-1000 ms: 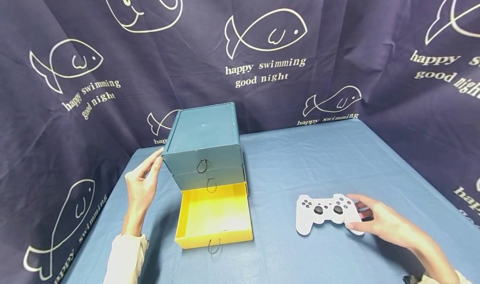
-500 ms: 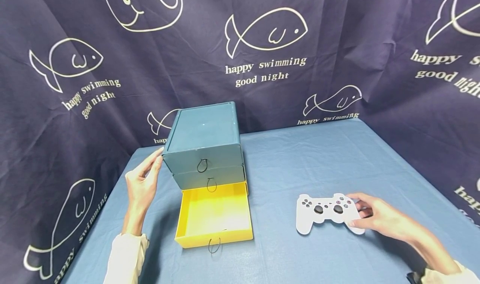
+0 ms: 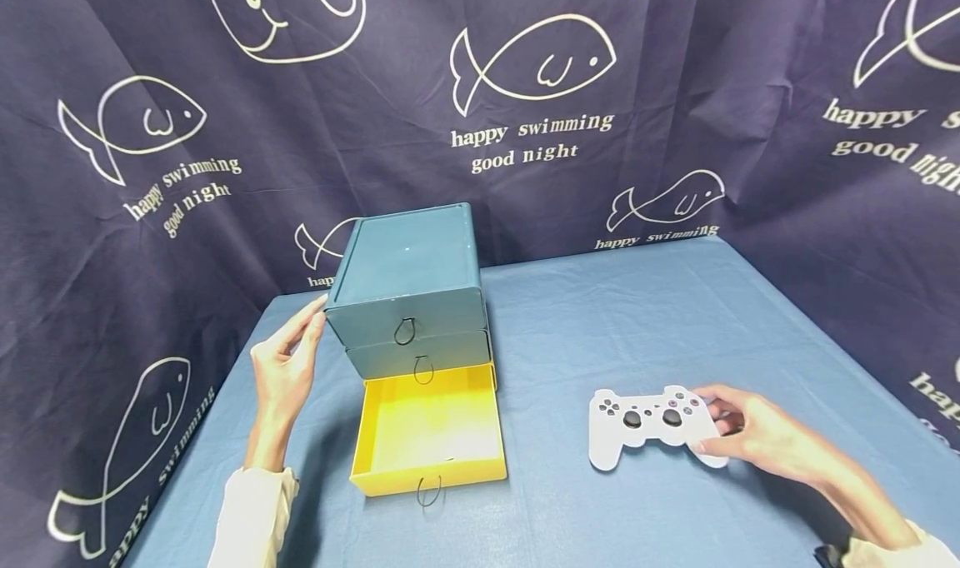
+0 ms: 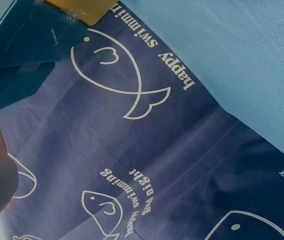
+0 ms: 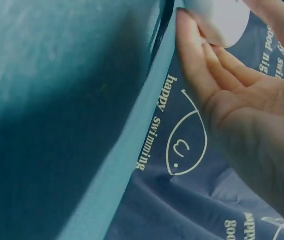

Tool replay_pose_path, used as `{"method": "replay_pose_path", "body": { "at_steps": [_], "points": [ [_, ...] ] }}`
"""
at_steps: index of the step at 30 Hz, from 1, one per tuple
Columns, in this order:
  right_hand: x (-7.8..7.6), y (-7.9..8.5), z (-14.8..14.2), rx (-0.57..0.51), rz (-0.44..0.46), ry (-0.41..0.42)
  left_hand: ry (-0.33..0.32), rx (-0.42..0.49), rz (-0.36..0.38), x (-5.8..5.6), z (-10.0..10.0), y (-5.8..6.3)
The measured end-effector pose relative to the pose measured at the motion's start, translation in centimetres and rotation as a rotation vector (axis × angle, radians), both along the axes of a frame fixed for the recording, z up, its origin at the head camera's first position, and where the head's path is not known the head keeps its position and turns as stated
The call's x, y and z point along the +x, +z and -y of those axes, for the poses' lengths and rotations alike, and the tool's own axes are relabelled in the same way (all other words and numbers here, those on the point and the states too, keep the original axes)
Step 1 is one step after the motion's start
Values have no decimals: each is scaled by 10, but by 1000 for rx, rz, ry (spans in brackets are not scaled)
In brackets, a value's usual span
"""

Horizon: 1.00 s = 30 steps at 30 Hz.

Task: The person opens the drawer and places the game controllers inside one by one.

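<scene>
In the head view my right hand grips the right end of a white game controller, thumb on the near side and fingers behind. The controller's buttons and two black sticks face up. Part of its white shell shows between thumb and fingers in the right wrist view. My left hand touches the front left edge of a blue drawer cabinet with its fingertips, fingers fairly straight. Two blue drawers are closed. Below them a yellow drawer is pulled out, with nothing seen inside except a small dark mark.
A blue cloth covers the table. Dark curtains with white fish drawings hang behind and at both sides. Black loop pulls hang on the drawer fronts, the lowest loop on the yellow drawer.
The controller has shifted very slightly left over the last half second, still in my right hand's grip. My left hand and the drawer cabinet have stayed in place.
</scene>
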State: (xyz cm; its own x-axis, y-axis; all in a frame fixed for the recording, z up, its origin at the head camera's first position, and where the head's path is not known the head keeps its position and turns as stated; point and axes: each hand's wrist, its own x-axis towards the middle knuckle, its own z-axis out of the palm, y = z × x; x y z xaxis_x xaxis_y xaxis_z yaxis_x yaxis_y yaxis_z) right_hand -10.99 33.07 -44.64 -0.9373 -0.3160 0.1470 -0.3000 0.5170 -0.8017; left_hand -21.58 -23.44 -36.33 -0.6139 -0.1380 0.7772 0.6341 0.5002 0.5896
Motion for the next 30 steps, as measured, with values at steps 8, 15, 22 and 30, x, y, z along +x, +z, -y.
{"method": "replay_pose_path", "body": {
  "at_steps": [8, 15, 22, 30],
  "points": [
    [3, 10, 20, 68, -7, -99, 5, -3, -2, 0, 0, 0],
    [4, 15, 33, 110, -3, -171, 8, -5, 10, -3, 4, -4],
    [6, 16, 40, 98, 22, -202, 6, -2, -1, -2, 2, -2],
    [6, 17, 47, 8, 19, -189, 3, -4, -8, 1, -2, 2]
  ]
}}
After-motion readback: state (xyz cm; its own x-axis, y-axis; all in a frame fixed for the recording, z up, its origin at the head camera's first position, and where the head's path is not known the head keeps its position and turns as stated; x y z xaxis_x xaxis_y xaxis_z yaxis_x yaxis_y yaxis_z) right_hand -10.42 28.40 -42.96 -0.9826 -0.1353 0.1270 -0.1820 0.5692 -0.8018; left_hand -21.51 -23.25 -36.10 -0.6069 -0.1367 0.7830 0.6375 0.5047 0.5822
